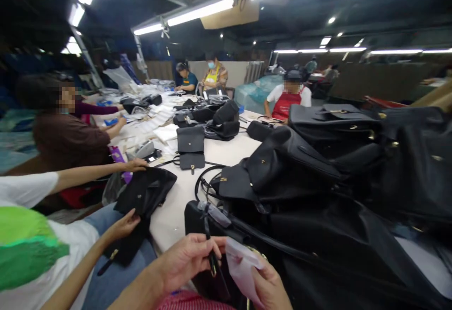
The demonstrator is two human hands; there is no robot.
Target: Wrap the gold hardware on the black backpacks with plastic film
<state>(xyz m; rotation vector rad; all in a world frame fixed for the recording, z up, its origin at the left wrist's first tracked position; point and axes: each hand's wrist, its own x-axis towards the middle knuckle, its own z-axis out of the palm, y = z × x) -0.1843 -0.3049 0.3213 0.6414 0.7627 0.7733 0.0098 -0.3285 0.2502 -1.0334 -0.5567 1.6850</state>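
At the bottom centre, my left hand (189, 258) is closed around a narrow black strap (212, 264) with a small gold-coloured buckle. Close beside it, my right hand (271, 282) pinches a thin, whitish, translucent sheet (242, 265), which could be tissue paper or plastic. The sheet's upper corner reaches the fingers of my left hand. Under both hands lies a black bag (193, 218), partly covered by them. Its handle has a piece of clear wrap (217, 215) around it.
Large black bags (296, 159) are piled high on my right. A co-worker on my left handles another black bag (146, 192). More black bags (190, 145) and white papers (158, 121) lie along the white table (226, 152). Several other people sit around it.
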